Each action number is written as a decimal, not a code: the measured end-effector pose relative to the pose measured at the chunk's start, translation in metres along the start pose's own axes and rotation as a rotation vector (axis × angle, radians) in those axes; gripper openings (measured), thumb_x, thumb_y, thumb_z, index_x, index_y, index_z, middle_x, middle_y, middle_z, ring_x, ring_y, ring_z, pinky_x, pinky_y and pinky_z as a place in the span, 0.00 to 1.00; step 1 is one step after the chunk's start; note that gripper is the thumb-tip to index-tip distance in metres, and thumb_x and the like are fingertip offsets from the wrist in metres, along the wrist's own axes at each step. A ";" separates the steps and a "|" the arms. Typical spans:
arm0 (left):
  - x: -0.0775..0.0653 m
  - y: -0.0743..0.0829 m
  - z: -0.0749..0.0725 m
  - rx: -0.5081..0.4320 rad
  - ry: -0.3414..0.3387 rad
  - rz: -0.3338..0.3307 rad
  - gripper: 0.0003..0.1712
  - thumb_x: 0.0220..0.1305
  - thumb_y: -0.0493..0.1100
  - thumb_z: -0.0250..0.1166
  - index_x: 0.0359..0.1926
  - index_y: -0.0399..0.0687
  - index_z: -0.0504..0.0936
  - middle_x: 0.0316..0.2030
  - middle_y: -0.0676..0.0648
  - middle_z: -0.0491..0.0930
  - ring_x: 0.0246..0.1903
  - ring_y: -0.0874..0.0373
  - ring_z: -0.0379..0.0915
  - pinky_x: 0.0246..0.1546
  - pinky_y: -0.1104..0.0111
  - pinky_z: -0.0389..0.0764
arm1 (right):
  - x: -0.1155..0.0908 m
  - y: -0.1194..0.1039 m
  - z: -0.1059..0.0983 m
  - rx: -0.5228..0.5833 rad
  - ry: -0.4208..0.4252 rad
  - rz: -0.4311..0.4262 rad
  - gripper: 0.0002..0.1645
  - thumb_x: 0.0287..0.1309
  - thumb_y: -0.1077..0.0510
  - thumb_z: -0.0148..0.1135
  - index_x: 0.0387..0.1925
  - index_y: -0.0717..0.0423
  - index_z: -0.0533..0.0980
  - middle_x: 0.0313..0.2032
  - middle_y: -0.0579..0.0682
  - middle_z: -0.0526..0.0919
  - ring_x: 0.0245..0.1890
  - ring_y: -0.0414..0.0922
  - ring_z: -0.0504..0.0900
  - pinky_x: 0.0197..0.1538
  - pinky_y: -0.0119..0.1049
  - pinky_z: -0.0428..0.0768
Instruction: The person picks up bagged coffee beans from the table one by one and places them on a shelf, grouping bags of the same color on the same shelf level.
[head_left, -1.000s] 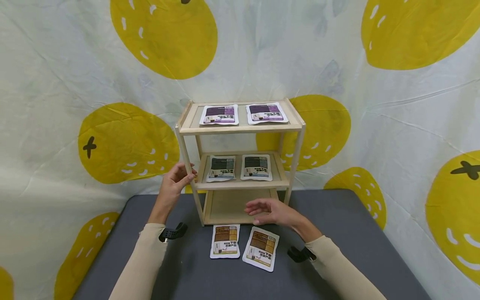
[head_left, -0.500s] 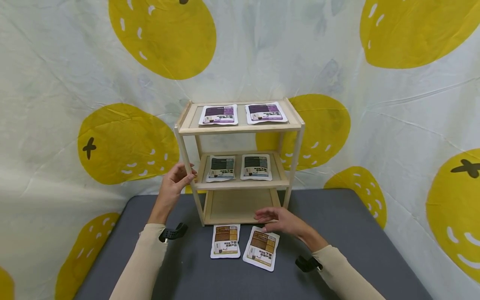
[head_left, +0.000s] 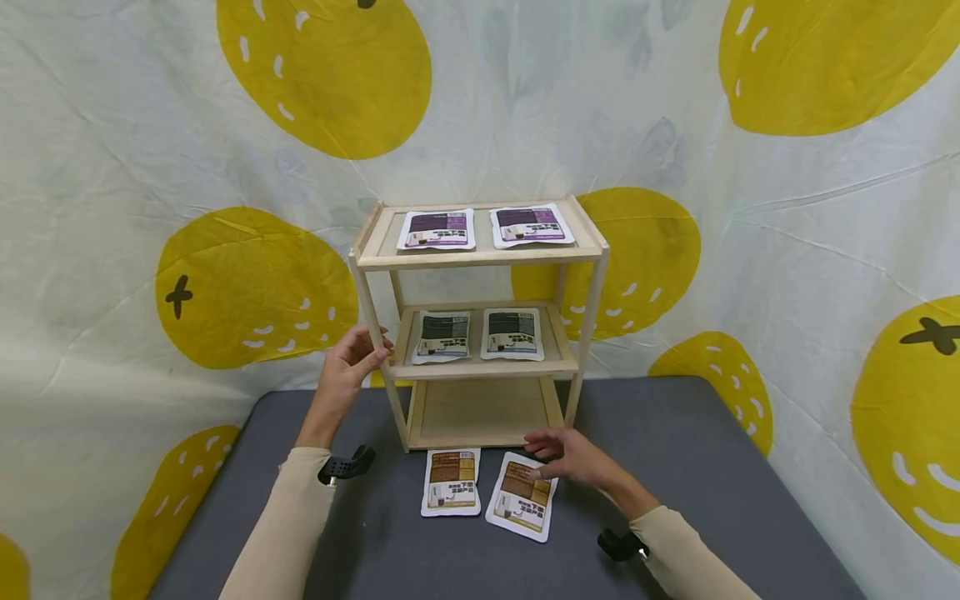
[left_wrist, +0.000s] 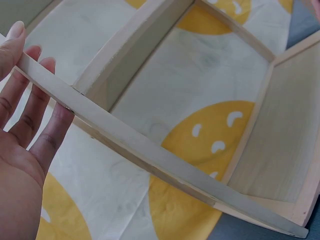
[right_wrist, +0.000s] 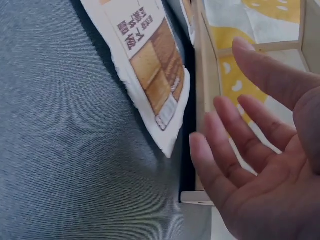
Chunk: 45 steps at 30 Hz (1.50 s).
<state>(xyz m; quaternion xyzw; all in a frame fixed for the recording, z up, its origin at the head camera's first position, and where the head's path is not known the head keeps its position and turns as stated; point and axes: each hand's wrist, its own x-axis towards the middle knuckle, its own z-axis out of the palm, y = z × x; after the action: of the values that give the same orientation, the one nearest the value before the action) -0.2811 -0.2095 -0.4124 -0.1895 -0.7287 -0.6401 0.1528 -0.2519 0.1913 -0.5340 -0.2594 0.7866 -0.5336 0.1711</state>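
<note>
A three-tier wooden shelf rack (head_left: 480,370) stands on the table. My left hand (head_left: 343,373) grips its left front post, thumb on one side and fingers on the other, as the left wrist view (left_wrist: 25,160) also shows. Before the rack lie two flat white-edged pouches with brown labels, a straight left one (head_left: 451,500) and a tilted right one (head_left: 519,510). My right hand (head_left: 577,462) hovers over the upper right corner of the tilted pouch, overlapping it in the head view. In the right wrist view its loosely bent fingers hold nothing, beside the pouch (right_wrist: 155,65).
Two purple-labelled pouches (head_left: 438,229) lie on the top tier. The middle tier bears two dark green-labelled pouches (head_left: 513,335). A dark grey table (head_left: 675,467) extends around the rack. Behind hangs a pale cloth (head_left: 480,100) with yellow fruit prints.
My right hand has moved right and toward me, from before the bottom tier to above the tilted pouch's corner. The left hand keeps its grip on the post.
</note>
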 end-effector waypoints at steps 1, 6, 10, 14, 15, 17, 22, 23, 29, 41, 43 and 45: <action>0.000 0.000 0.000 0.000 -0.001 0.000 0.19 0.70 0.40 0.66 0.59 0.40 0.77 0.48 0.36 0.81 0.47 0.52 0.82 0.49 0.67 0.83 | 0.000 0.001 0.001 -0.012 0.014 0.007 0.37 0.55 0.65 0.75 0.63 0.76 0.69 0.57 0.73 0.78 0.57 0.68 0.78 0.61 0.65 0.73; 0.000 0.000 0.000 0.003 0.000 -0.004 0.23 0.70 0.40 0.66 0.60 0.31 0.73 0.47 0.36 0.81 0.47 0.52 0.82 0.49 0.67 0.83 | -0.002 0.005 0.006 -0.051 0.038 0.052 0.36 0.54 0.64 0.76 0.61 0.76 0.71 0.55 0.71 0.79 0.53 0.63 0.79 0.59 0.62 0.75; 0.000 0.001 0.000 0.000 0.001 -0.010 0.22 0.70 0.41 0.66 0.60 0.33 0.74 0.46 0.40 0.82 0.47 0.53 0.82 0.49 0.68 0.83 | -0.004 0.008 0.008 -0.077 0.045 0.064 0.36 0.52 0.63 0.77 0.60 0.76 0.72 0.55 0.70 0.79 0.52 0.59 0.80 0.59 0.62 0.75; 0.000 0.001 0.000 -0.007 -0.001 -0.012 0.20 0.70 0.41 0.66 0.59 0.38 0.76 0.45 0.44 0.82 0.47 0.55 0.82 0.49 0.68 0.83 | -0.005 0.012 0.009 -0.121 0.049 0.063 0.36 0.51 0.62 0.79 0.59 0.73 0.74 0.55 0.67 0.80 0.51 0.56 0.79 0.58 0.58 0.76; 0.000 0.001 0.000 -0.008 -0.001 -0.011 0.20 0.70 0.41 0.66 0.59 0.38 0.76 0.45 0.45 0.82 0.46 0.55 0.82 0.49 0.68 0.83 | -0.005 0.014 0.009 -0.139 0.042 0.060 0.36 0.50 0.62 0.79 0.59 0.72 0.74 0.54 0.65 0.81 0.50 0.54 0.79 0.57 0.55 0.77; 0.000 0.000 0.000 -0.011 -0.002 -0.009 0.21 0.70 0.41 0.66 0.59 0.36 0.75 0.45 0.45 0.82 0.46 0.56 0.82 0.49 0.68 0.83 | -0.005 0.016 0.010 -0.184 0.018 0.040 0.37 0.49 0.61 0.80 0.60 0.69 0.75 0.53 0.61 0.81 0.47 0.51 0.79 0.53 0.48 0.78; 0.000 0.000 0.001 -0.019 -0.005 -0.005 0.19 0.70 0.41 0.66 0.58 0.38 0.76 0.46 0.41 0.82 0.47 0.55 0.82 0.49 0.67 0.83 | -0.006 0.020 0.015 -0.284 -0.046 -0.042 0.35 0.50 0.59 0.79 0.61 0.61 0.78 0.52 0.56 0.83 0.44 0.46 0.79 0.46 0.38 0.77; 0.000 0.000 0.001 -0.021 -0.005 -0.004 0.19 0.70 0.41 0.66 0.58 0.40 0.77 0.47 0.40 0.82 0.47 0.55 0.82 0.49 0.67 0.83 | -0.006 0.020 0.016 -0.292 -0.052 -0.046 0.34 0.50 0.59 0.79 0.61 0.59 0.79 0.53 0.55 0.82 0.45 0.46 0.78 0.47 0.37 0.77; -0.001 -0.001 0.001 -0.026 -0.005 -0.003 0.18 0.70 0.40 0.66 0.58 0.42 0.78 0.48 0.35 0.80 0.47 0.55 0.82 0.50 0.67 0.83 | -0.003 0.021 0.018 -0.219 -0.070 -0.060 0.29 0.54 0.66 0.73 0.60 0.56 0.81 0.59 0.57 0.82 0.55 0.49 0.78 0.55 0.37 0.77; 0.000 0.001 0.000 -0.023 -0.004 -0.008 0.19 0.70 0.40 0.66 0.59 0.39 0.76 0.45 0.45 0.82 0.47 0.56 0.82 0.49 0.67 0.83 | 0.001 0.019 0.015 -0.096 -0.006 -0.092 0.14 0.64 0.63 0.66 0.51 0.58 0.85 0.51 0.56 0.87 0.52 0.45 0.82 0.52 0.31 0.77; 0.000 0.001 0.000 -0.020 -0.004 -0.010 0.19 0.70 0.41 0.66 0.59 0.40 0.77 0.46 0.43 0.82 0.47 0.56 0.82 0.49 0.67 0.83 | 0.001 0.017 0.015 -0.086 -0.005 -0.065 0.15 0.64 0.62 0.66 0.52 0.57 0.85 0.52 0.55 0.86 0.51 0.45 0.81 0.52 0.31 0.77; 0.000 0.001 0.000 -0.018 -0.003 -0.011 0.19 0.70 0.41 0.66 0.59 0.41 0.77 0.47 0.41 0.82 0.47 0.55 0.82 0.49 0.67 0.83 | 0.001 0.016 0.015 -0.073 -0.016 -0.035 0.18 0.62 0.61 0.69 0.54 0.56 0.84 0.54 0.55 0.85 0.51 0.45 0.80 0.51 0.31 0.76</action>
<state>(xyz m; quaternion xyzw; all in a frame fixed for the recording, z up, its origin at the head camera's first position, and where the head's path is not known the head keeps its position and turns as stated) -0.2805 -0.2098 -0.4115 -0.1879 -0.7240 -0.6473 0.1465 -0.2479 0.1842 -0.5543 -0.2833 0.7996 -0.5053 0.1583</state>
